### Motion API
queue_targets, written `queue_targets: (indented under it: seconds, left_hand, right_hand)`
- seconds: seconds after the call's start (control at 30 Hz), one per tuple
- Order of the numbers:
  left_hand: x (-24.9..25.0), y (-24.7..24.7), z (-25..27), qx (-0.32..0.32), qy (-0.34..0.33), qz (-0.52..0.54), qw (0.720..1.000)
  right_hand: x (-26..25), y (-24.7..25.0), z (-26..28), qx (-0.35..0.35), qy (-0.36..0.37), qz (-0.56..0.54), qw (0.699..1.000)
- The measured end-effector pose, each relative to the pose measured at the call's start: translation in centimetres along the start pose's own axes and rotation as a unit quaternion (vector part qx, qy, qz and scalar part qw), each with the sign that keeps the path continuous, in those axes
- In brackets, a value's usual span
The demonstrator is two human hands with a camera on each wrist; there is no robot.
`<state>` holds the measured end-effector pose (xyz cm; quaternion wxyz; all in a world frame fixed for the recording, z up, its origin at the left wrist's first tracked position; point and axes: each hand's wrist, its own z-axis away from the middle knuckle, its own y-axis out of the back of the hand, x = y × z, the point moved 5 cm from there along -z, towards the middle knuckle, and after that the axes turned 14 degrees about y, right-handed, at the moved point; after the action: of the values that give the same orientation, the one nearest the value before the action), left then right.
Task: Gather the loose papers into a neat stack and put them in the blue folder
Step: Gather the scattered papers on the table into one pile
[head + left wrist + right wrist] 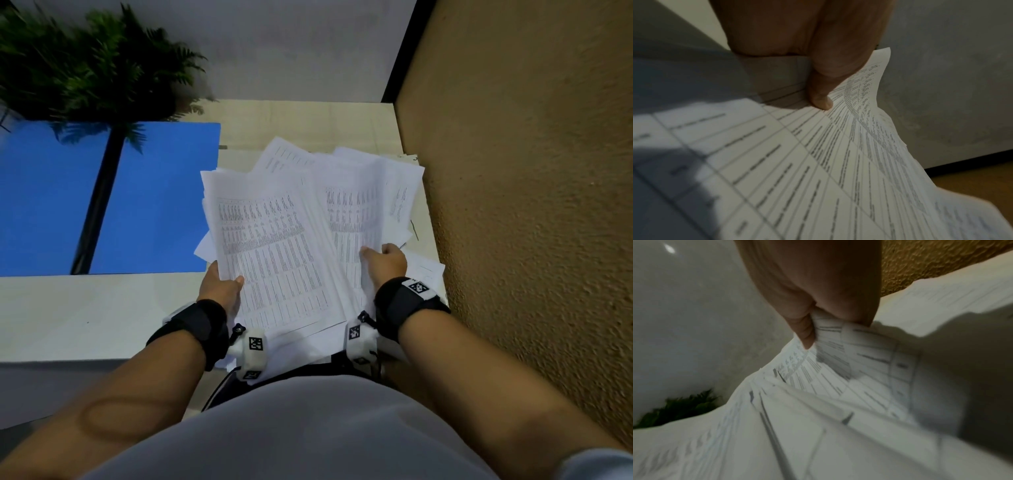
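A fanned, untidy bundle of printed white papers is held above the table's right part. My left hand grips its near left edge, thumb on top; the left wrist view shows that thumb pressing the top sheet. My right hand pinches the right batch of sheets, and the right wrist view shows the thumb crumpling the paper there. The blue folder lies open and flat on the table at the left, with a black spine down its middle.
A green fern-like plant overhangs the folder's far edge. A rough brown wall runs close along the right of the pale table. A grey wall stands behind. More sheets lie under my right wrist.
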<state>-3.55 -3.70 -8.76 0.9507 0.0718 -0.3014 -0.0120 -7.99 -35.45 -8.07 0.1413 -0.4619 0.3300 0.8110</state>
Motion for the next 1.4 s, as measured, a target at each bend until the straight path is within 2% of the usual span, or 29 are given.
queue_targets:
  seconds: [0.1, 0.2, 0.3, 0.4, 0.47, 0.53, 0.6, 0.67, 0.77, 0.8, 0.87, 0.97, 1.03, 1.07, 1.13, 1.17, 1.2, 1.27, 1.3, 1.33, 1.4]
  left_hand:
    - [0.2, 0.0, 0.4, 0.006, -0.004, -0.012, 1.0]
    - [0.5, -0.1, 1.0, 0.005, -0.013, -0.026, 1.0]
    - [0.5, -0.1, 0.7, -0.001, -0.009, -0.03, 1.0]
    - [0.6, -0.4, 0.8, -0.025, -0.008, -0.037, 0.999]
    - [0.8, -0.6, 1.0, -0.045, -0.002, -0.028, 0.999]
    - [1.1, -0.7, 1.2, -0.048, -0.004, -0.055, 0.997]
    - [1.1, -0.8, 0.8, -0.073, 0.005, -0.06, 0.995]
    - [0.7, -0.8, 0.2, -0.095, 0.003, -0.076, 0.993]
    - [0.9, -0.5, -0.6, -0.073, 0.009, -0.134, 0.988]
    - [1.5, -0.5, 0.4, -0.068, 0.027, -0.147, 0.986]
    - [1.8, -1.0, 1.4, -0.122, 0.065, -0.116, 0.984]
    - [1.7, -1.2, 1.7, -0.18, 0.059, -0.059, 0.98]
    - [0.7, -0.3, 0.0, -0.111, 0.037, -0.114, 0.987]
    - [0.0, 0.0, -1.4, -0.077, 0.025, -0.144, 0.986]
    - [-0.5, 0.1, -2.3, -0.037, 0.006, -0.168, 0.985]
    - [-0.2, 0.0, -1.6, -0.014, 0.005, -0.173, 0.985]
    - [0.2, -0.1, -0.5, 0.004, 0.001, -0.182, 0.983]
    - [0.6, -0.3, 0.3, 0.005, 0.002, -0.17, 0.985]
    - [0.6, -0.3, 0.5, -0.007, 0.012, -0.14, 0.99]
    - [0.4, -0.5, 0.8, -0.027, 0.036, -0.094, 0.995]
    - [0.1, -1.0, 1.1, -0.077, 0.074, -0.023, 0.994]
  right_hand:
    - [-1.7, 0.1, 0.4, 0.004, 0.027, -0.066, 0.997]
    - [-7.3, 3.0, 1.5, 0.054, 0.14, -0.034, 0.988]
    - [-14.8, 7.2, 2.6, 0.082, 0.297, -0.043, 0.95]
    - [-20.5, 10.8, 3.9, 0.114, 0.421, -0.082, 0.896]
    - [-23.0, 12.6, 5.2, 0.129, 0.458, -0.107, 0.873]
    - [-24.6, 13.6, 5.9, 0.126, 0.458, -0.142, 0.869]
    - [-25.1, 13.1, 5.7, 0.104, 0.435, -0.162, 0.879]
    - [-24.4, 10.7, 5.1, 0.048, 0.392, -0.179, 0.901]
    - [-21.3, 4.9, 3.9, -0.043, 0.307, -0.19, 0.931]
    - [-19.9, 3.0, 3.4, -0.069, 0.289, -0.178, 0.938]
    - [-16.5, -0.6, 1.9, -0.14, 0.246, -0.131, 0.95]
    - [-13.2, -3.8, 1.6, -0.18, 0.222, -0.018, 0.958]
    - [-11.1, -4.6, 1.5, -0.184, 0.189, -0.012, 0.964]
    - [-10.6, -4.4, 1.4, -0.161, 0.197, 0.025, 0.967]
    - [-9.5, -3.0, 1.3, -0.071, 0.228, 0.149, 0.96]
    - [-9.0, -2.2, 1.2, -0.041, 0.225, 0.186, 0.956]
    - [-8.1, -1.8, 1.2, -0.043, 0.197, 0.203, 0.958]
    - [-5.7, -1.8, 1.6, -0.125, 0.118, 0.25, 0.953]
    - [-4.6, -2.2, 2.1, -0.173, 0.105, 0.296, 0.933]
    - [-3.9, -2.5, 2.8, -0.211, 0.11, 0.345, 0.908]
    - [-3.0, -3.5, 4.1, -0.244, 0.161, 0.407, 0.865]
